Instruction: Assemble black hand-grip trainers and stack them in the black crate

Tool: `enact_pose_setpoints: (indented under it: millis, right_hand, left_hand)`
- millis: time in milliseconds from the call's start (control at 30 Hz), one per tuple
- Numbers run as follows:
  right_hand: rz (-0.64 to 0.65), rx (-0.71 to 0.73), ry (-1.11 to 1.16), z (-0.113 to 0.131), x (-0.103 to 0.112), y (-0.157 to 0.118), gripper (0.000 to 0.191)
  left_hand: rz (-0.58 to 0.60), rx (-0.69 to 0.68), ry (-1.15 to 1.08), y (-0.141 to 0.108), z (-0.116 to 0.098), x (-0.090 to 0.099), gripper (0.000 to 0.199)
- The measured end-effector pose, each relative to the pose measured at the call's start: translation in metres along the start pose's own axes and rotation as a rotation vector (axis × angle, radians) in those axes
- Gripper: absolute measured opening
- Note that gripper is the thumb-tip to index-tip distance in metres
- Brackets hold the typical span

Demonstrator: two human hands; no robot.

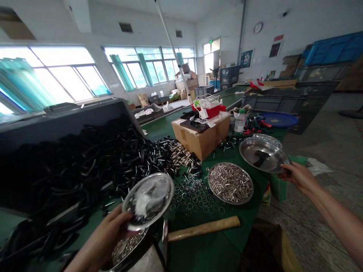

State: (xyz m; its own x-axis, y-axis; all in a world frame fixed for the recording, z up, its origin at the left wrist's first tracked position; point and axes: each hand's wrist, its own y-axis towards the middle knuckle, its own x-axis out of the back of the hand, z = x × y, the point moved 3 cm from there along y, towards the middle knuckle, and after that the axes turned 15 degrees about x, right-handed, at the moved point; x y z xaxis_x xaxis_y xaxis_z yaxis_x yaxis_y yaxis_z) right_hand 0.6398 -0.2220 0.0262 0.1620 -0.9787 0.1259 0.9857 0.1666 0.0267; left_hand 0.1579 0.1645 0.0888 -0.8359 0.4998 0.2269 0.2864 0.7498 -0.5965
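My left hand (115, 226) grips the rim of a round metal plate (150, 200), tilted above the table, with a clear plastic bag and small dark parts in it. Below that plate is another dish (129, 247) of small metal pins, partly hidden. At the right, my right hand (297, 175) pinches the edge of a shiny metal bowl (265, 155) with a black piece inside. Between the hands, a round plate (231, 183) heaped with metal pins rests on the green table. Metal rings (195, 196) lie scattered beside it.
A hammer with a wooden handle (204, 228) lies at the front. Black parts (93, 162) pile up at the left by a large dark bin (65, 117). Behind are a cardboard box (201, 138), a bottle (239, 122) and a blue tray (279, 119).
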Motion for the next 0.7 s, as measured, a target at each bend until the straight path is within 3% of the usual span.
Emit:
enact_pose_setpoints:
  millis: [100,200,333,500,600,700]
  right_hand:
    - [0.002,-0.006,0.039,0.001,0.006,0.005,0.009]
    - [-0.012,-0.006,0.058,0.005,0.013,0.014,0.010]
    - [-0.032,0.021,0.064,0.016,0.015,0.029,0.011]
    - [-0.018,0.057,0.066,0.025,-0.003,0.051,0.015]
    - [0.055,0.067,0.053,0.022,-0.029,0.064,0.019]
    - [0.148,0.069,0.004,0.015,-0.061,0.073,0.021]
  left_hand:
    - [0.271,-0.005,-0.058,0.009,-0.045,-0.103,0.025]
    - [0.460,-0.052,-0.003,0.025,-0.088,-0.206,0.028]
    - [0.557,-0.025,0.067,0.053,-0.116,-0.311,0.033]
    - [0.621,0.029,0.205,0.087,-0.119,-0.395,0.026]
    - [0.645,0.058,0.282,0.104,-0.114,-0.425,0.034]
    - [0.645,0.075,0.340,0.118,-0.109,-0.440,0.035]
